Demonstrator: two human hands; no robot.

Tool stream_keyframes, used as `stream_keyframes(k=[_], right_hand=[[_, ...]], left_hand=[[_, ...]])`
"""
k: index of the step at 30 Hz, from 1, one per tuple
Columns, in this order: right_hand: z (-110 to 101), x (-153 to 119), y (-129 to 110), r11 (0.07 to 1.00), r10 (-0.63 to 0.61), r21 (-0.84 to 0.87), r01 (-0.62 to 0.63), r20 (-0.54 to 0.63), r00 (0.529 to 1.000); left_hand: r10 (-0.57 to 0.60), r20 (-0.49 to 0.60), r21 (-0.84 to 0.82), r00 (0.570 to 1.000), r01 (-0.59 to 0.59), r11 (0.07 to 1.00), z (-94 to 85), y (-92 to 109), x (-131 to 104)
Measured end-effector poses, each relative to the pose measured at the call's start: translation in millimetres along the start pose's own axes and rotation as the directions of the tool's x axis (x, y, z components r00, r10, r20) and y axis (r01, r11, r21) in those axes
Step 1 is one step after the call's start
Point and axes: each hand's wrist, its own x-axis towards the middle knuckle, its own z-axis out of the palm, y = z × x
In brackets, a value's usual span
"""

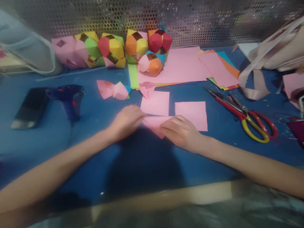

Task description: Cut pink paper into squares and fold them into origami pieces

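A pink paper piece (155, 124), partly folded with a pointed lower edge, lies between my hands. The fingers of my left hand (128, 122) close on its left end, and my right hand (181, 131) pinches its right side. Just behind it are a flat pink square (158, 103) and a small folded pink piece (147, 90). Another pink square (193, 115) reaches out from beside my right hand. Small folded pieces joined together (114, 90) lie farther left.
Coloured paper balls (111, 49) line the back by a perforated metal panel (190, 22). Paper sheets (180, 66) lie behind. Scissors (244, 114) are at right, a glue gun (68, 98) and phone (32, 106) at left. A beige bag (280, 47) stands back right.
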Motion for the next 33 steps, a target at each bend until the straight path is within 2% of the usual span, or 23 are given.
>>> stream_keyframes(k=[6, 14, 25, 33], right_hand=[[-3.2, -0.2, -5.0, 0.999, 0.025, 0.022, -0.026, 0.042, 0.999], [-10.0, 0.3, -4.3, 1.0, 0.009, 0.013, -0.01, 0.11, 0.994], [-16.8, 1.8, -4.7, 1.0, -0.017, -0.016, 0.021, 0.227, 0.974], [-17.3, 0.9, -5.4, 0.999, -0.032, -0.008, 0.034, 0.217, 0.976]], left_hand=[[0.001, 0.012, -0.115, 1.0, 0.001, 0.993, -4.7, 0.1, 0.2], [0.015, 0.116, -0.336, 0.993, 0.025, 0.942, -16.4, -9.9, 0.7], [0.04, 0.168, -0.411, 0.985, 0.033, 0.911, -18.7, -18.1, 2.7], [0.021, 0.187, -0.423, 0.982, 0.062, 0.904, -19.2, -18.4, 3.1]])
